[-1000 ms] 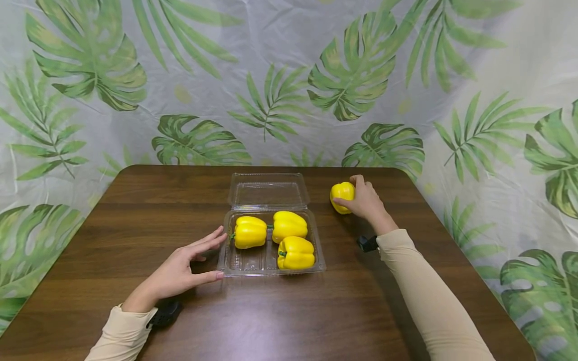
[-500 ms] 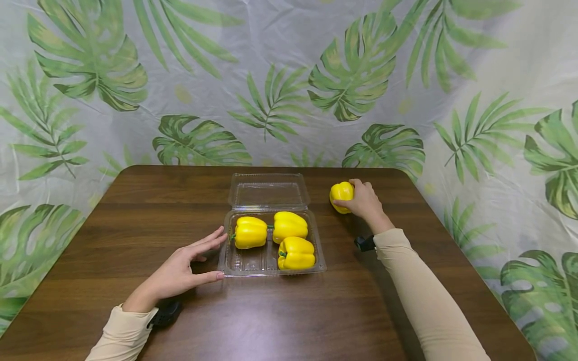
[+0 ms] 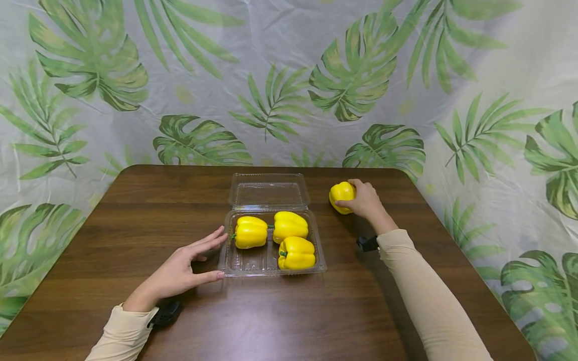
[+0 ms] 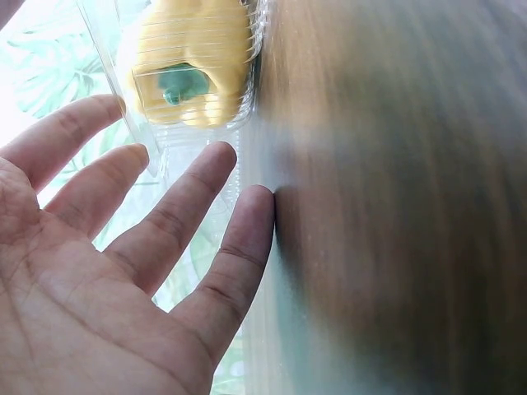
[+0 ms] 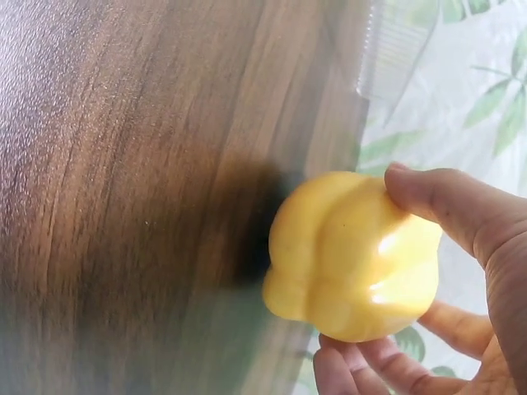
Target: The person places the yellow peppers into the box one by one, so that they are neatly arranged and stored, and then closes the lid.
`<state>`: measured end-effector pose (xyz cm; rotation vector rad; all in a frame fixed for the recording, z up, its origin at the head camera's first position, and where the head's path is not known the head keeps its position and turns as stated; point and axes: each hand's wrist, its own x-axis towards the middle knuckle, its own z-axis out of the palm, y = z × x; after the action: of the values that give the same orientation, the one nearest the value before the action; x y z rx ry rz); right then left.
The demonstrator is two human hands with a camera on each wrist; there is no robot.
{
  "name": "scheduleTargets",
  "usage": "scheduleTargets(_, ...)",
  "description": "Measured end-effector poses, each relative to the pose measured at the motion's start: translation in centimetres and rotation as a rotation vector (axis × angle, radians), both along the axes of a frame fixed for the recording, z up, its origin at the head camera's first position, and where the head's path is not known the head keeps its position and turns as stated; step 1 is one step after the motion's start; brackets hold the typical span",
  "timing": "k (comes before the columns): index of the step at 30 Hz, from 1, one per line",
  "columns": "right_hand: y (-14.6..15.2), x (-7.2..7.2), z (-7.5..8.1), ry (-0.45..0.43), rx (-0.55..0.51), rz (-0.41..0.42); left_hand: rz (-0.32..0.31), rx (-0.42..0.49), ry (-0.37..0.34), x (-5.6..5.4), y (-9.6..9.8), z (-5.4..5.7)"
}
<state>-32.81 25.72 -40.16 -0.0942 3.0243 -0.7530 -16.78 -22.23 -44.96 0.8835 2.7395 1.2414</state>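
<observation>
Three yellow peppers lie in an open clear box at the table's middle. The right hand grips a fourth pepper near the far right corner, not yet boxed. The left hand, fingers spread, touches the box's left side.

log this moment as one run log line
right hand: holds loose pepper | left hand: flat against clamshell | inside: three peppers
</observation>
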Motion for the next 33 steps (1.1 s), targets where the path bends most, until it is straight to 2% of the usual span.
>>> scheduleTargets(11, 0.1, 0.3, 1.1, 0.028, -0.02, 0.051, 0.0, 0.008, 0.014, 0.0, 0.1, 0.0)
scheduleTargets(17, -0.2, 0.6, 1.9, 0.009, -0.045, 0.08, 0.0, 0.006, 0.019, 0.0, 0.1, 0.0)
scheduleTargets(33, -1.6, 2.3, 4.1, 0.007, -0.093, 0.188, -0.004, 0.005, 0.014, -0.1, 0.0, -0.1)
